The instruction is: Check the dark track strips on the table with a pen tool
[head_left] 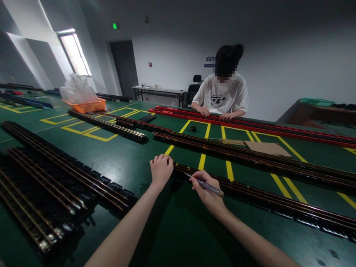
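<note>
A long black rail (pixel 260 198) with copper-coloured strips lies in front of me, running off to the right. My left hand (pixel 161 172) is at its left end, fingers curled over that end and the thumb side hidden. In my right hand (pixel 210 191) is a pen (pixel 207 186), its dark tip pointing left and down at the rail, close to the top surface. Whether the tip touches the rail, I cannot tell. The right fingers are closed round the pen's barrel.
More black rails (pixel 57 160) lie at left, and another long rail (pixel 224 148) runs behind mine. Cardboard (pixel 267 148) lies beyond it. An orange bin (pixel 87 105) holds plastic bags. Opposite, a person (pixel 223 90) rests both hands at a red rail (pixel 266 125). Yellow lines mark the green table (pixel 174 227).
</note>
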